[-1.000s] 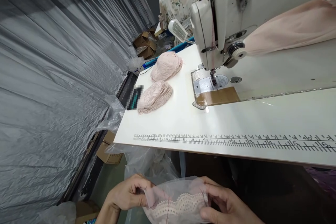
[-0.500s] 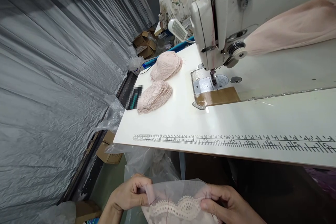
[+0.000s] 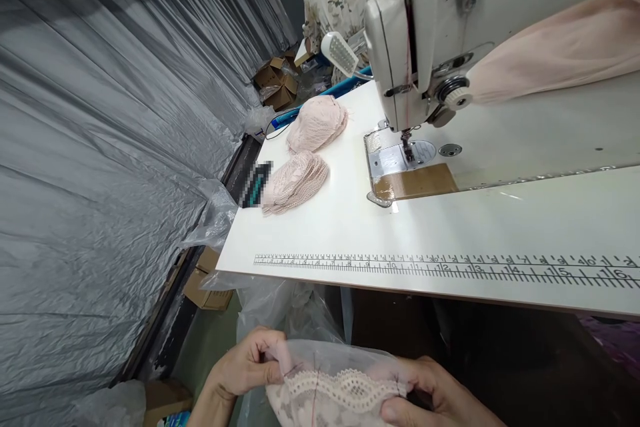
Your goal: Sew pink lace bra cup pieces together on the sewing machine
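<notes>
A sheer pale-pink lace piece (image 3: 330,392) with a scalloped edge is stretched between my hands, below the front edge of the table. My left hand (image 3: 250,363) pinches its left end between thumb and fingers. At the other end, my right hand (image 3: 430,395) grips the mesh and lace, its thumb on top. A thin dark red line of stitching runs down the middle of the fabric. The lower part of the piece is cut off by the bottom of the view.
A white sewing machine (image 3: 400,60) stands on the white table (image 3: 320,240), which has a printed ruler (image 3: 440,263) along its front. Two stacks of pink lace pieces (image 3: 295,183) lie left of the needle. Pink fabric (image 3: 560,47) hangs behind the machine arm. A person (image 3: 340,7) sits beyond.
The lace piece is spread a little flatter, and its scalloped edge shows more fully. My right hand has shifted slightly, with the fabric still held in both hands.
</notes>
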